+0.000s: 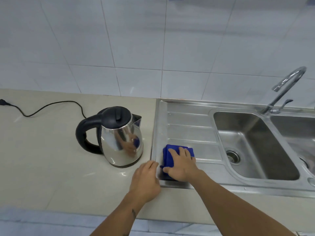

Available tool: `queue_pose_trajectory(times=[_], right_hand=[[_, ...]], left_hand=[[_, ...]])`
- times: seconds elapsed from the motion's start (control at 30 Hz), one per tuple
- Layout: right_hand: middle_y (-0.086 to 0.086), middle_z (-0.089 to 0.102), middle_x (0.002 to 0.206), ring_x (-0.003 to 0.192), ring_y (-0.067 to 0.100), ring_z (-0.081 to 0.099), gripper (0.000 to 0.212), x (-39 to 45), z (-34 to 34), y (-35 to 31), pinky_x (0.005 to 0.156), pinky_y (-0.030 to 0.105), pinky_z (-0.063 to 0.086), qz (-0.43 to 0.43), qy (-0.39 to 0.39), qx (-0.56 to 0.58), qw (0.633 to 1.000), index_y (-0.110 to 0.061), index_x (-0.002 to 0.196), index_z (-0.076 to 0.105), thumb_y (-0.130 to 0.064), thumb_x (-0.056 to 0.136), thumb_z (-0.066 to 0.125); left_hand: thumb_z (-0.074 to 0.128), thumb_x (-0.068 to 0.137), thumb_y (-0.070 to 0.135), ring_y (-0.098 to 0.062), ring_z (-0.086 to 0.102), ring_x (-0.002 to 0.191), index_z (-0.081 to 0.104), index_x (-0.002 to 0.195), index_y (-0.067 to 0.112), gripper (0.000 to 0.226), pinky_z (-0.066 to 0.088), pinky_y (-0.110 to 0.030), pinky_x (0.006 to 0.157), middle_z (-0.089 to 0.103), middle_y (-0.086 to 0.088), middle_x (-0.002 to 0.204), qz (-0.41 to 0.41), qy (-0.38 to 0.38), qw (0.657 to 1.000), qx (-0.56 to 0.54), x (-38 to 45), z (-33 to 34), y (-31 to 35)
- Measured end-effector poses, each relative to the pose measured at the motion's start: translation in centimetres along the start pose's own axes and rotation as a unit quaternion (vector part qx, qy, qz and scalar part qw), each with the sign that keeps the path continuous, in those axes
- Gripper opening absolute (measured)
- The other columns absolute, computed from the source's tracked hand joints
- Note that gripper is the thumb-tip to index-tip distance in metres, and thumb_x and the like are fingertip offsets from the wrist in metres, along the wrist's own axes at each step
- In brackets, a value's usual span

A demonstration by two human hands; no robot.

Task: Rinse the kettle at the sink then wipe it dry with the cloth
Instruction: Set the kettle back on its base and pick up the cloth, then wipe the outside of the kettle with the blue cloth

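Head view: right hand (181, 165) flat on folded blue cloth (167, 155), fingers spread, pressing not clamped. Cloth lies on the sink (192, 132) drainboard. Left hand (145, 182) just beside it, loosely curled, empty. Kettle (115, 135) upright on worktop (42, 159), beyond left hand.

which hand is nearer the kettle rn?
Left. The left hand sits on the counter just in front of the kettle; the right hand lies on the cloth, farther right.

two bare forearms, no sleeves, small dark tattoo (133, 213) near left wrist
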State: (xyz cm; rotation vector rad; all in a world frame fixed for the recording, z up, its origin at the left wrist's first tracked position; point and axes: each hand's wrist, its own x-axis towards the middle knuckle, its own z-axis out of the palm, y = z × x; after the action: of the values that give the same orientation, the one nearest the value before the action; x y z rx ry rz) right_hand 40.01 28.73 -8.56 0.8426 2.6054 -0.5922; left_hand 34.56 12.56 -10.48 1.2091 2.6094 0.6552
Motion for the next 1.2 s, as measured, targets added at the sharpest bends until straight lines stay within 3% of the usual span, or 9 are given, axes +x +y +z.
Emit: queue_pose_trajectory(times=[0.1,0.2,0.5,0.63,0.77,0.9,1.0,1.1,1.2], right_hand=[[0.012,0.002,0.171,0.158,0.039,-0.008,0.089,0.6,1.1,0.4,0.124,0.063,0.004,-0.001,0.012,-0.031,0.999,-0.030,0.160,0.019,-0.069,0.087,0.053],[0.008,0.010,0.167,0.157,0.038,-0.003,0.083,0.9,1.8,1.4,0.118,0.069,0.009,-0.016,0.043,-0.056,0.997,-0.034,0.156,0.021,-0.066,0.087,0.052],[0.005,0.044,0.143,0.128,0.035,0.042,0.069,1.6,1.6,1.4,0.098,0.048,0.045,-0.080,0.109,-0.129,0.982,-0.026,0.143,0.036,-0.024,0.081,0.067],[0.005,0.050,0.138,0.120,0.031,0.049,0.070,1.9,-0.8,0.9,0.095,0.045,0.051,-0.050,0.113,0.043,0.991,-0.026,0.145,0.035,-0.015,0.083,0.068],[0.003,0.047,0.137,0.119,0.027,0.052,0.076,0.9,-2.7,-3.2,0.095,0.045,0.055,-0.067,0.186,0.250,0.948,-0.023,0.145,0.039,-0.005,0.079,0.072],[-0.002,0.046,0.136,0.120,0.019,0.051,0.071,-1.7,-3.2,-9.5,0.100,0.041,0.053,-0.123,0.289,0.370,0.874,-0.024,0.142,0.043,0.000,0.079,0.065],[-0.001,0.043,0.139,0.124,0.017,0.046,0.071,-3.6,-2.4,-13.9,0.107,0.036,0.046,-0.161,0.337,0.368,0.851,-0.021,0.145,0.040,-0.002,0.080,0.060],[0.003,0.031,0.155,0.138,0.021,0.033,0.083,-4.3,-0.5,-17.4,0.117,0.030,0.030,-0.166,0.365,0.294,0.868,-0.018,0.158,0.027,-0.012,0.081,0.057],[0.016,0.007,0.169,0.155,0.032,0.010,0.093,-4.2,2.0,-19.7,0.128,0.042,0.016,-0.131,0.383,0.190,0.894,-0.015,0.163,0.002,-0.026,0.085,0.053]], left_hand=[[0.055,0.090,0.017,-0.016,0.028,0.145,0.044,0.145,0.020,0.056,0.025,-0.026,0.115,0.031,0.006,0.158,-0.038,-0.038,0.998,0.038,0.0,0.7,0.3],[0.055,0.090,0.015,-0.013,0.027,0.146,0.041,0.149,0.021,0.061,0.025,-0.026,0.116,0.029,0.008,0.160,-0.060,-0.038,0.997,0.041,0.3,0.6,0.5],[0.050,0.091,0.006,-0.014,0.048,0.131,0.056,0.138,0.014,0.048,0.036,-0.023,0.111,0.050,0.005,0.146,-0.094,-0.048,0.994,-0.036,0.9,-1.1,0.7],[0.050,0.094,0.008,-0.004,0.046,0.128,0.058,0.135,0.021,0.044,0.031,-0.013,0.107,0.050,0.014,0.141,-0.051,0.030,0.996,-0.073,-0.4,-4.1,0.2],[0.047,0.089,0.008,0.000,0.055,0.115,0.064,0.123,0.022,0.041,0.044,-0.018,0.101,0.060,0.013,0.126,0.046,0.126,0.986,-0.097,-1.6,-8.4,-1.7],[0.047,0.083,0.001,-0.008,0.062,0.104,0.069,0.110,0.014,0.037,0.051,-0.023,0.089,0.066,0.006,0.113,0.136,0.250,0.953,-0.100,-2.3,-13.1,-4.0],[0.047,0.078,0.003,-0.019,0.058,0.117,0.069,0.114,0.010,0.043,0.046,-0.033,0.100,0.064,-0.002,0.124,0.162,0.324,0.931,-0.042,-1.5,-15.8,-6.6],[0.049,0.074,0.009,-0.029,0.039,0.141,0.059,0.134,0.017,0.062,0.033,-0.048,0.114,0.048,-0.006,0.148,0.123,0.278,0.951,0.061,-0.5,-17.3,-10.3],[0.054,0.080,0.006,-0.027,0.026,0.148,0.043,0.148,0.026,0.072,0.031,-0.050,0.116,0.033,-0.001,0.159,0.134,0.208,0.967,0.067,0.2,-17.2,-13.6]])
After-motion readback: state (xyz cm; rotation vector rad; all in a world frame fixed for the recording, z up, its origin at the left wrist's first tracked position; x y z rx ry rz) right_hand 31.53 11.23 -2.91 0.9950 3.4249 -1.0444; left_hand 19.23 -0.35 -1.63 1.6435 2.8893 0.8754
